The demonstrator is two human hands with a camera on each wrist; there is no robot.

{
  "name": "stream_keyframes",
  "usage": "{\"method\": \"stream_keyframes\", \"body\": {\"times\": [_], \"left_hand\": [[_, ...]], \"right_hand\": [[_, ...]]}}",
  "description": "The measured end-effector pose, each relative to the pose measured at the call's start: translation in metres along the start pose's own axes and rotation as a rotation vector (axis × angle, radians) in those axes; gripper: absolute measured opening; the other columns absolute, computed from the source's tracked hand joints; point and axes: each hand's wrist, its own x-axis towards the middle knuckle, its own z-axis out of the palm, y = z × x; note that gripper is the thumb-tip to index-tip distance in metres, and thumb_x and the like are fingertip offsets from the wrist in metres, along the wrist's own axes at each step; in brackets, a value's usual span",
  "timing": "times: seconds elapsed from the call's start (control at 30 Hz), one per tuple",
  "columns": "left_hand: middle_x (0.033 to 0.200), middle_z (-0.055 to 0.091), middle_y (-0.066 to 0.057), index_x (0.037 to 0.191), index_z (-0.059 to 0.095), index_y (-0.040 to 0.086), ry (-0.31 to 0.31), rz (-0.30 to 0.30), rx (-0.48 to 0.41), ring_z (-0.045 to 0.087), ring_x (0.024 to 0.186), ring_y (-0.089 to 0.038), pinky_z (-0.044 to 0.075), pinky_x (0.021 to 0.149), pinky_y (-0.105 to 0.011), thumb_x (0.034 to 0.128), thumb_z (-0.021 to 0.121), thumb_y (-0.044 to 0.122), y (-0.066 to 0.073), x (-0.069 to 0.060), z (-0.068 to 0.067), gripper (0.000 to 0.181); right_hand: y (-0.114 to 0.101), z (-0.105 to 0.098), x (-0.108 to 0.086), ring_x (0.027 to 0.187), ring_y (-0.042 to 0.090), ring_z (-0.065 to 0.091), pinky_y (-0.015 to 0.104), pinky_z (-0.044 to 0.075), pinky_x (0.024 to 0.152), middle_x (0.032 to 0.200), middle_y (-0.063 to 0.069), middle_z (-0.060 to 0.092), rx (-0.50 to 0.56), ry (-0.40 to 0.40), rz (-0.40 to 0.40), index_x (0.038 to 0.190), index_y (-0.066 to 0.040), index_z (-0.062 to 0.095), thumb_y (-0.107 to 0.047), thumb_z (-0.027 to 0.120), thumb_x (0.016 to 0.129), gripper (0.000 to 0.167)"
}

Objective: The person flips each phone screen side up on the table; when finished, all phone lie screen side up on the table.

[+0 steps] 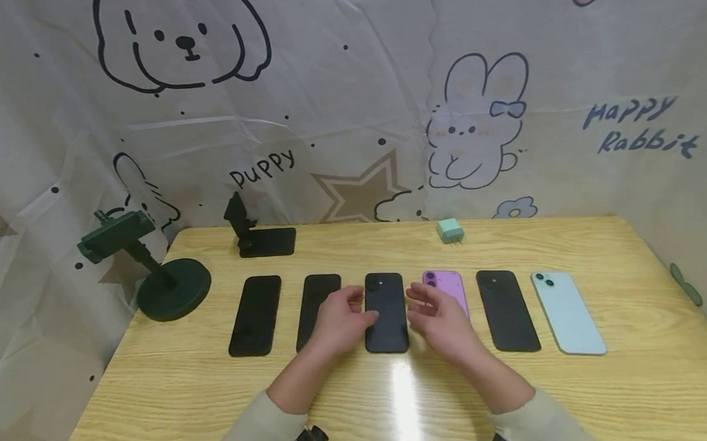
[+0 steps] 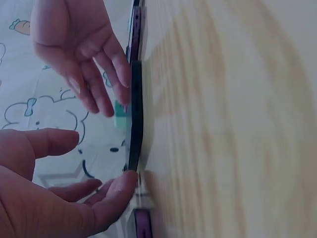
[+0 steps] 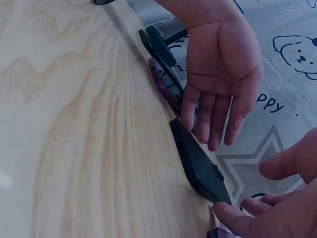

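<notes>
A dark phone (image 1: pixel 387 334) lies back up in the middle of a row, its camera bump at the far end. My left hand (image 1: pixel 340 321) is at its left edge, thumb over the phone, fingers loosely bent, partly covering a black phone (image 1: pixel 314 294). On the other side my right hand (image 1: pixel 443 322) hovers just off the right edge, covering part of a purple phone (image 1: pixel 450 282). In the left wrist view, the left hand's (image 2: pixel 64 198) fingertips are close to the dark phone's (image 2: pixel 134 119) edge; contact is unclear. The right hand (image 3: pixel 277 198) holds nothing.
Another black phone (image 1: pixel 255 315) ends the row at left; a black phone (image 1: pixel 508 311) and a light blue phone (image 1: pixel 568 313) lie at right. Behind stand a dark green phone stand (image 1: pixel 173 287), a black folding stand (image 1: pixel 268 242) and a green charger plug (image 1: pixel 450 231). A printed cloth (image 1: pixel 336 103) hangs behind.
</notes>
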Motion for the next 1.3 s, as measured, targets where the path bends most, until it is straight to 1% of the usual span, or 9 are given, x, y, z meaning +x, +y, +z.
{"method": "stream_keyframes", "body": {"times": [0.17,0.3,0.4,0.53,0.67,0.83,1.0,1.13,1.3], "left_hand": [[0.124,0.063,-0.016,0.137,0.055,-0.005,0.008,-0.038,-0.041,0.06,0.111,-0.03,0.051,0.091,-0.043,0.0868,0.074,0.007,0.001,-0.001,0.008,0.055],[0.12,0.064,-0.017,0.137,0.055,-0.006,0.057,-0.06,-0.12,0.061,0.111,-0.031,0.052,0.091,-0.041,0.0845,0.07,0.0,0.001,-0.001,0.012,0.055],[0.118,0.065,-0.018,0.136,0.054,-0.007,0.084,-0.071,-0.189,0.061,0.11,-0.031,0.053,0.088,-0.038,0.0826,0.063,-0.007,-0.001,0.0,0.014,0.055],[0.115,0.064,-0.019,0.134,0.055,-0.009,0.099,-0.089,-0.277,0.06,0.11,-0.032,0.054,0.084,-0.036,0.0811,0.054,-0.015,-0.004,0.0,0.015,0.053],[0.115,0.062,-0.019,0.13,0.057,-0.009,0.107,-0.109,-0.321,0.06,0.109,-0.034,0.055,0.082,-0.035,0.0806,0.054,-0.018,-0.007,0.001,0.016,0.051],[0.116,0.061,-0.019,0.129,0.058,-0.009,0.088,-0.158,-0.416,0.058,0.109,-0.033,0.055,0.082,-0.034,0.0777,0.061,-0.02,-0.009,0.003,0.017,0.053],[0.115,0.061,-0.018,0.128,0.058,-0.009,0.071,-0.184,-0.496,0.058,0.106,-0.029,0.053,0.082,-0.031,0.0766,0.065,-0.018,-0.01,0.004,0.016,0.053],[0.114,0.061,-0.018,0.129,0.058,-0.008,0.047,-0.165,-0.541,0.057,0.1,-0.025,0.053,0.078,-0.03,0.0784,0.063,-0.016,-0.007,0.005,0.012,0.051],[0.112,0.063,-0.018,0.13,0.057,-0.009,-0.027,-0.118,-0.589,0.061,0.094,-0.02,0.053,0.077,-0.031,0.0853,0.061,-0.012,-0.004,0.007,0.008,0.044]], "right_hand": [[0.001,0.004,0.001,0.13,0.041,0.048,0.043,0.049,0.095,0.146,0.024,0.046,-0.033,0.019,0.015,0.148,0.006,0.039,0.005,0.059,0.093,0.059],[-0.002,0.007,0.004,0.128,0.041,0.049,0.043,0.051,0.093,0.147,0.024,0.044,-0.042,0.04,0.043,0.149,0.006,0.038,0.009,0.057,0.09,0.062],[-0.004,0.009,0.007,0.126,0.041,0.048,0.042,0.052,0.091,0.147,0.026,0.043,0.001,0.043,0.065,0.149,0.008,0.036,0.015,0.054,0.088,0.065],[-0.006,0.012,0.01,0.121,0.04,0.048,0.041,0.052,0.089,0.146,0.027,0.042,0.018,0.052,0.086,0.149,0.01,0.034,0.02,0.051,0.086,0.066],[-0.006,0.015,0.011,0.118,0.038,0.051,0.038,0.052,0.089,0.146,0.028,0.043,-0.023,0.082,0.085,0.147,0.012,0.037,0.023,0.053,0.084,0.066],[-0.005,0.016,0.012,0.114,0.036,0.052,0.035,0.052,0.088,0.145,0.027,0.045,-0.043,0.111,0.086,0.145,0.011,0.041,0.024,0.056,0.083,0.065],[-0.002,0.011,0.011,0.122,0.038,0.053,0.036,0.05,0.094,0.144,0.025,0.045,0.013,0.115,0.118,0.144,0.009,0.044,0.02,0.059,0.085,0.061],[-0.003,0.01,0.008,0.122,0.038,0.056,0.036,0.051,0.093,0.14,0.025,0.05,0.038,0.121,0.114,0.141,0.006,0.05,0.017,0.063,0.086,0.058],[-0.003,0.011,0.003,0.114,0.031,0.061,0.037,0.054,0.086,0.135,0.017,0.057,-0.016,0.151,0.076,0.138,-0.005,0.059,0.01,0.072,0.084,0.058]]}}
